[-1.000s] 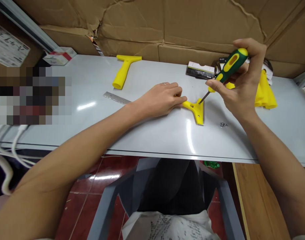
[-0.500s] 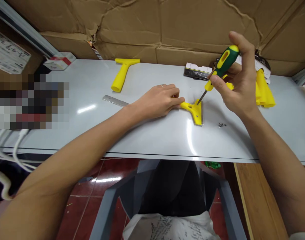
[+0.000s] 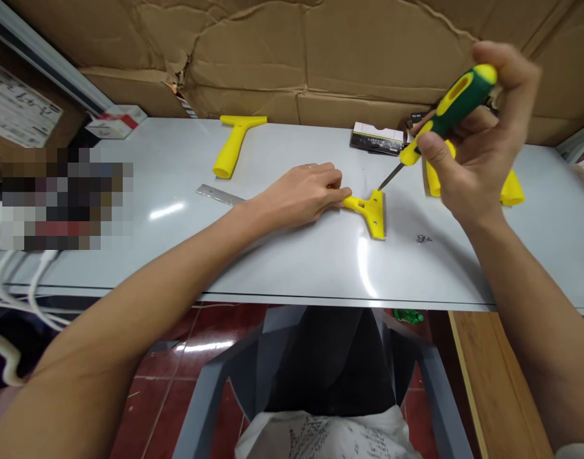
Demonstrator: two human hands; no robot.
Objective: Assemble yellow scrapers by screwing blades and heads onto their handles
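Observation:
A yellow scraper (image 3: 377, 215) lies on the table, its blade edge facing right and two small screw spots showing on its head. My left hand (image 3: 313, 194) is closed round the scraper's handle and presses it down; most of the handle is hidden. In my right hand (image 3: 483, 146) is a green and yellow screwdriver (image 3: 457, 102), gripped by its handle and tilted. The screwdriver's tip is near the upper corner of the scraper head; whether it touches I cannot tell. Several small screws (image 3: 423, 239) lie in a pile to the right of the scraper.
A yellow handle piece (image 3: 232, 150) and a metal ruler (image 3: 219, 194) lie left of my hands. Small black-and-white boxes (image 3: 378, 138) stand at the back, with more yellow pieces (image 3: 512, 189) behind my right hand. Cardboard (image 3: 248, 57) lines the back edge. White cables (image 3: 36, 280) hang at left.
My right hand has moved up and right with the screwdriver, lifting its tip from the scraper's upper screw spot toward the head's top corner. My left hand stays on the handle.

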